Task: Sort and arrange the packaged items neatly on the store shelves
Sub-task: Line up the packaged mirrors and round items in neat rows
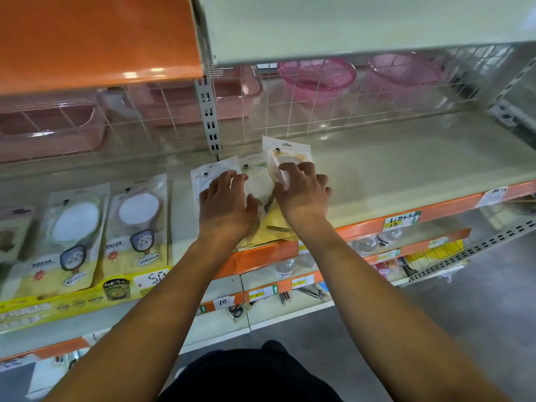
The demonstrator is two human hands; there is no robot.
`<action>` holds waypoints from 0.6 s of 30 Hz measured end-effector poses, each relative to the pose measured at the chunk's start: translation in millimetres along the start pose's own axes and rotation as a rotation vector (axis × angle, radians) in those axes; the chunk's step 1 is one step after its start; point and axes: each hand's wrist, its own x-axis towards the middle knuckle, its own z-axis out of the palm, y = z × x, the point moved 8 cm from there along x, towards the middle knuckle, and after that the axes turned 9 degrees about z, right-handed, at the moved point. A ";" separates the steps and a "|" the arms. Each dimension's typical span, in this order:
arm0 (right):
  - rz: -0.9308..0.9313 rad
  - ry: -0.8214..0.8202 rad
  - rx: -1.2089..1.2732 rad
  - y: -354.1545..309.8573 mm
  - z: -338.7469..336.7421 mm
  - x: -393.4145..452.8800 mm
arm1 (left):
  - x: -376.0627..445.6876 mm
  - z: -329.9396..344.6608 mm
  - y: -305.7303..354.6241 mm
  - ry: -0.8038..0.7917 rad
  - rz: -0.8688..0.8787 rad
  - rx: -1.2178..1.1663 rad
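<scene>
Reaching over the shelf (391,158), both hands work a loose pile of packets (261,181) near its front edge. The left hand (224,203) lies on the pile with fingers spread and nearly straight, pressing a white packet (203,177). The right hand (303,192) has its fingers curled around the edge of a clear packet (285,162), tilted up off the pile. Further left, two packets (133,219) stand in a neat row.

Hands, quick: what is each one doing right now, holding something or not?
Left hand: open, fingers spread flat on the pile of packets.
Right hand: fingers curled, pinching the raised packet at the top of the pile.
</scene>
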 end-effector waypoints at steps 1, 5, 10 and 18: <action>-0.012 -0.005 -0.001 -7.0 1.9 -3.9 | -3.3 -3.5 -5.2 0.005 -0.003 0.001; -0.050 -0.029 0.002 -35.5 12.9 -21.7 | -18.9 -19.2 -28.9 0.042 -0.016 0.006; -0.073 -0.075 0.006 -81.2 38.1 -49.5 | -44.9 -41.2 -76.2 0.050 -0.057 0.040; -0.107 -0.095 -0.003 -167.9 78.5 -104.6 | -91.6 -84.5 -165.7 0.092 -0.096 0.026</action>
